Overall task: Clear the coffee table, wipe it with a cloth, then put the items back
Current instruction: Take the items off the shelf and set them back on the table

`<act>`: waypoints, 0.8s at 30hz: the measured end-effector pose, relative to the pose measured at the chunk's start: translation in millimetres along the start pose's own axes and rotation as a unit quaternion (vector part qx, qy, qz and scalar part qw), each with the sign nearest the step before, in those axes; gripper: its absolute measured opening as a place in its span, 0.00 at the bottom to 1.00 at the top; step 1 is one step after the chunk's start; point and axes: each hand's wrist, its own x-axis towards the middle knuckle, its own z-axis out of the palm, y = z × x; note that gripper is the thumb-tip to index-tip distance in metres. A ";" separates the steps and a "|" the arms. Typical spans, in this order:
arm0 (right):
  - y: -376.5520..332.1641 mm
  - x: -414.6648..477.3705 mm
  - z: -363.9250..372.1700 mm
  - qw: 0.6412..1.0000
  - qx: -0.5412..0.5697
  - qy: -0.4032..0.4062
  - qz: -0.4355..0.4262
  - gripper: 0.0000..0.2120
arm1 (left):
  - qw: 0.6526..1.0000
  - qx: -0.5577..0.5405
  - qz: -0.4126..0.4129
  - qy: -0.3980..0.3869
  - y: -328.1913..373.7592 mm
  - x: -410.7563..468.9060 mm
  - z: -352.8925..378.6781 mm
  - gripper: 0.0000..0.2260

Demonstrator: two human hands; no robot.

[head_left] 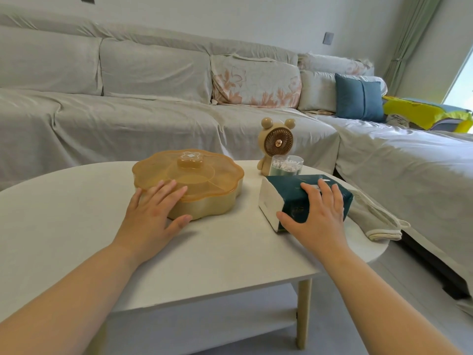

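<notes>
A white oval coffee table (64, 213) carries an amber flower-shaped snack box (204, 175) with a clear lid. My left hand (153, 213) lies over the box's near left edge, fingers straight on the lid and thumb along its side. To the right lies a dark green and white tissue pack (286, 198). My right hand (317, 211) spans its top, fingers spread and thumb at the near side. Behind the pack stand a beige bear-shaped fan (277, 142) and a clear jar of cotton swabs (286, 166). A pale cloth (376, 219) lies at the table's right end.
A long sofa under a grey cover (128, 119) runs behind the table and bends along the right side. On it sit a floral cushion (256, 83), a blue cushion (358, 98) and a yellow blanket (422, 111). A lower shelf (204, 326) sits under the tabletop.
</notes>
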 end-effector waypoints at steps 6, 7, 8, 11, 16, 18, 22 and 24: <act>6.3 8.7 1.1 1.000 0.014 0.001 -0.006 0.36 | 1.000 -0.006 0.002 0.010 1.8 0.4 -0.4 0.25; 7.5 10.1 1.6 1.000 0.016 0.002 -0.008 0.36 | 1.000 -0.006 0.001 0.010 1.8 0.2 -0.3 0.25; 8.3 10.9 1.9 1.000 0.016 0.003 -0.010 0.36 | 1.000 -0.003 0.000 0.006 2.1 -0.3 -0.8 0.25; 10.2 12.1 3.2 1.000 0.020 0.008 -0.015 0.35 | 1.000 0.003 -0.002 0.000 2.6 -0.2 -1.4 0.25; 12.0 11.5 4.0 1.000 0.019 0.005 -0.017 0.35 | 1.000 0.001 -0.007 -0.002 4.0 -0.9 -2.5 0.25; 12.7 11.8 3.4 1.000 0.015 0.000 -0.020 0.35 | 1.000 0.001 -0.008 0.000 4.1 -0.9 -2.6 0.26; 14.6 11.3 0.5 1.000 -0.001 -0.013 -0.024 0.37 | 1.000 0.003 -0.007 0.005 5.4 -1.7 -3.3 0.26; 14.3 10.8 -0.9 0.999 -0.003 -0.027 -0.016 0.38 | 1.000 -0.007 -0.017 0.002 5.9 -2.5 -5.3 0.27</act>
